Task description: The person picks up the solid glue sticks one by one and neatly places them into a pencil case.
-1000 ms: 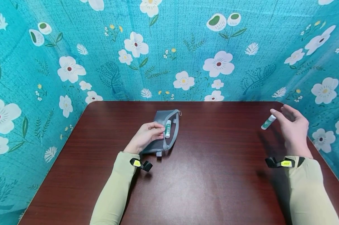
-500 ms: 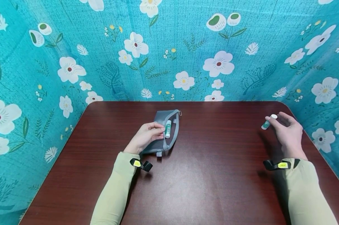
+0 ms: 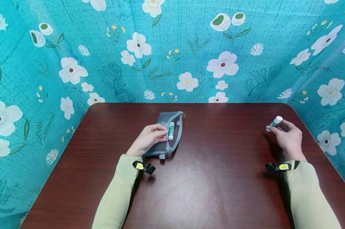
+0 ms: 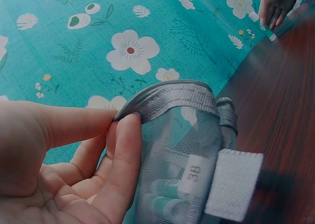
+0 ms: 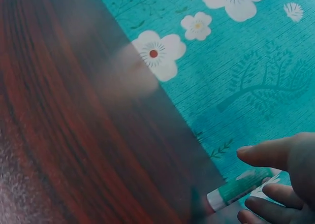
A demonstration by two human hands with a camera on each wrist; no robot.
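In the head view a grey mesh zip pouch [image 3: 161, 146] lies left of the table's middle, its mouth spread. My left hand [image 3: 149, 136] pinches the zipped rim between thumb and fingers. One green-and-white lip balm tube [image 3: 171, 131] shows in the mouth; the left wrist view shows green-and-white tubes [image 4: 170, 207] through the mesh. At the far right another lip balm tube [image 3: 276, 121] stands upright on the table. My right hand [image 3: 289, 138] is around it, thumb and fingers spread; in the right wrist view the thumb [image 5: 266, 154] is apart from this tube.
The dark brown table [image 3: 218, 175] runs back to a turquoise flowered cloth [image 3: 166, 79], which hangs behind it and on both sides. A zip pull ring [image 3: 183, 115] sits at the pouch's far corner, and a white fabric tab [image 4: 234, 184] sticks out at its near end.
My right hand has moved left and slightly toward me, bringing its thumb across the tube's lower part. That tube stays in place. The left hand and pouch have not visibly moved.
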